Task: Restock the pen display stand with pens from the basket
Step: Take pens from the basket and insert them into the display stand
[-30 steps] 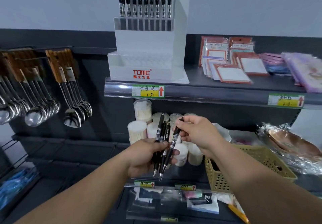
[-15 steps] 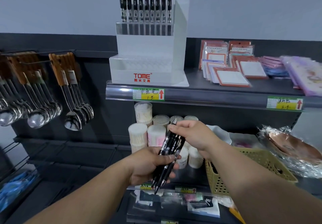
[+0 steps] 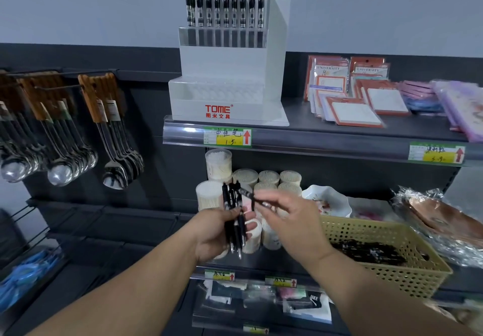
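The right grip [image 3: 285,215] pinches one pen [image 3: 248,195], slanting up-left; the stand [image 3: 227,92] lies well above it. The left grip [image 3: 214,233] holds an upright bundle [image 3: 231,202].

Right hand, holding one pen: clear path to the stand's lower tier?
Probably yes. Nothing sits between the right hand, pinching one pen, and the stand's lower tier, whose slots look empty; the filled top row stands behind it, higher.

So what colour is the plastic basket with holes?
The perforated plastic basket is yellowish tan, clearest in the head view.
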